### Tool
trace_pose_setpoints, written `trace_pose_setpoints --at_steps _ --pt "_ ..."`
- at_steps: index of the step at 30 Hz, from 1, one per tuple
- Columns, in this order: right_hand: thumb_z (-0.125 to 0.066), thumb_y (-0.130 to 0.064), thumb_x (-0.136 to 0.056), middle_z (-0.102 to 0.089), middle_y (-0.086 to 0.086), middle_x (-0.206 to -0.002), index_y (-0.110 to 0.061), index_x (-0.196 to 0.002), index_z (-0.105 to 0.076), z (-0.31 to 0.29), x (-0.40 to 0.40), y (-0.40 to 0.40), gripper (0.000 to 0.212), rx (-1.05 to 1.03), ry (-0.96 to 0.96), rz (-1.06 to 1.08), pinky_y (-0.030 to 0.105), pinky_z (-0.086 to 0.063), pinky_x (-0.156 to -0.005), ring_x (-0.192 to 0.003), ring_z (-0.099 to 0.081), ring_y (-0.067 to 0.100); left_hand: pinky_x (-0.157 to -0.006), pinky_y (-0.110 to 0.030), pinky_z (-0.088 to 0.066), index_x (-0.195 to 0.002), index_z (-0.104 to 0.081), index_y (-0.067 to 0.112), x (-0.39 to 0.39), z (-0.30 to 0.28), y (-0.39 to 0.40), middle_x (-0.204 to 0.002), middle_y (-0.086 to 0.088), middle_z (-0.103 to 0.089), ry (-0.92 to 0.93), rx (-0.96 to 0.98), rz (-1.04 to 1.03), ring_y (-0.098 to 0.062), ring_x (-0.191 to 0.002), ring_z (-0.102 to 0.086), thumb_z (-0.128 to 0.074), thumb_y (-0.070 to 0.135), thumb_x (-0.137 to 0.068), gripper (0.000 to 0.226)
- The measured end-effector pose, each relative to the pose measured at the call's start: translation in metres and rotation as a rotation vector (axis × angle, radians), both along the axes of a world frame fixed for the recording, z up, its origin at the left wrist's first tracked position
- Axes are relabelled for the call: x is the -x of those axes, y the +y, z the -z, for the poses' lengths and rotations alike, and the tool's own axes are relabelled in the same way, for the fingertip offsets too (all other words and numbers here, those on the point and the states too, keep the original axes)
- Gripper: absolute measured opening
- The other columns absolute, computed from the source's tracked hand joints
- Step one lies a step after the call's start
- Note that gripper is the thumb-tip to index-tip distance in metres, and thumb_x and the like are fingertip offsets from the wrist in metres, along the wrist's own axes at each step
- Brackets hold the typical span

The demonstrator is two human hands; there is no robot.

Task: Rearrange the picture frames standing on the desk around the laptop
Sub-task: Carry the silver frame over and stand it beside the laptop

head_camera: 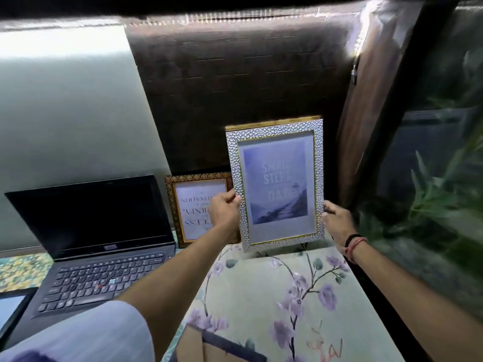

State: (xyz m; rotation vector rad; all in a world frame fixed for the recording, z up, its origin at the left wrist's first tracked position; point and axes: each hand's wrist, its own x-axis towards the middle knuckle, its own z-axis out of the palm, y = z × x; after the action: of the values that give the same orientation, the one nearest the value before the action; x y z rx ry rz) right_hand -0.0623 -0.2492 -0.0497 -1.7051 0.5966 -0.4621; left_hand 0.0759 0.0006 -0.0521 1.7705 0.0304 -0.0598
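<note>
Two hands on one frame: the silver hammered frame (275,184) is held upright, portrait, long axis vertical, print facing the wearer, text right way up. Left hand (224,208) is clamped on the frame's 9 o'clock edge, right hand (337,223) on the 3 o'clock edge, both approx mid-height. Frame sits at 3 o'clock of the laptop (99,244), lower edge near or just off the floral bench (274,296); contact unclear. A gold-edged frame (274,122) shows just behind its top.

Handling, my guess: stiff, light-ish, prob. glazed so fragile; textured moulding gives decent purchase. Side rails are the right hold, thumbs off the glass.

Brown patterned frame (198,207) leans w/ its text upside down, between laptop and silver frame, partly behind the left hand.
</note>
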Motion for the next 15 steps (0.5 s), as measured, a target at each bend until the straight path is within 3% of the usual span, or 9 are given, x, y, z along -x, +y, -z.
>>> trace_pose_setpoints --at_steps 2,4,6,9,12,15 --pt "-0.040 0.016 -0.087 -0.072 -0.005 -0.090 -0.012 -0.103 -0.071 0.004 -0.004 -0.002 0.045 -0.030 -0.007 0.017 0.008 -0.050 -0.071 -0.077 -0.064 0.002 -0.095 -0.042 -0.059 -0.116 -0.077 0.017 0.024 -0.033 -0.003 -0.110 0.007 -0.079 -0.020 -0.034 -0.012 -0.017 -0.103 -0.072 -0.071 0.026 -0.090 0.028" --pt "-0.042 0.011 -0.085 -0.077 0.002 -0.100 -0.010 -0.107 -0.074 0.012 -0.008 -0.007 0.045 -0.037 -0.021 0.014 0.024 -0.055 -0.083 -0.087 -0.066 0.013 -0.091 -0.029 -0.053 -0.121 -0.074 0.007 0.033 -0.047 -0.008 -0.115 0.004 -0.073 -0.057 -0.075 -0.033 -0.016 -0.106 -0.066 -0.071 0.014 -0.094 0.028" --pt "-0.042 0.009 -0.085 -0.078 0.004 -0.103 -0.014 -0.108 -0.075 0.021 -0.011 -0.012 0.046 -0.060 -0.020 0.010 0.031 -0.056 -0.087 -0.090 -0.066 0.016 -0.092 -0.028 -0.052 -0.126 -0.072 0.006 0.032 -0.047 -0.012 -0.123 -0.001 -0.073 -0.081 -0.100 -0.040 -0.018 -0.113 -0.065 -0.070 0.013 -0.095 0.031" --pt "-0.041 0.010 -0.086 -0.077 0.001 -0.103 -0.019 -0.109 -0.075 0.024 -0.011 -0.011 0.051 -0.080 -0.019 -0.015 0.032 -0.054 -0.089 -0.091 -0.066 0.018 -0.106 -0.035 -0.051 -0.130 -0.070 0.006 0.029 -0.044 -0.016 -0.129 -0.006 -0.071 -0.077 -0.109 -0.053 -0.021 -0.120 -0.064 -0.070 0.011 -0.095 0.035" --pt "-0.040 0.010 -0.088 -0.076 -0.001 -0.109 -0.019 -0.111 -0.074 0.032 -0.017 -0.011 0.050 -0.091 -0.001 -0.045 0.033 -0.051 -0.094 -0.095 -0.066 0.017 -0.101 -0.024 -0.046 -0.134 -0.067 0.005 0.027 -0.041 -0.015 -0.130 -0.007 -0.071 -0.077 -0.118 -0.061 -0.018 -0.115 -0.063 -0.066 0.006 -0.096 0.038" --pt "-0.047 -0.009 -0.085 -0.068 -0.001 -0.133 -0.016 -0.135 -0.061 0.048 -0.028 -0.018 0.053 -0.068 0.035 -0.071 0.041 -0.042 -0.115 -0.123 -0.062 0.019 -0.102 -0.025 -0.045 -0.138 -0.063 0.006 0.026 -0.040 -0.012 -0.129 -0.005 -0.070 -0.074 -0.128 -0.067 -0.023 -0.119 -0.063 -0.058 0.001 -0.098 0.041"
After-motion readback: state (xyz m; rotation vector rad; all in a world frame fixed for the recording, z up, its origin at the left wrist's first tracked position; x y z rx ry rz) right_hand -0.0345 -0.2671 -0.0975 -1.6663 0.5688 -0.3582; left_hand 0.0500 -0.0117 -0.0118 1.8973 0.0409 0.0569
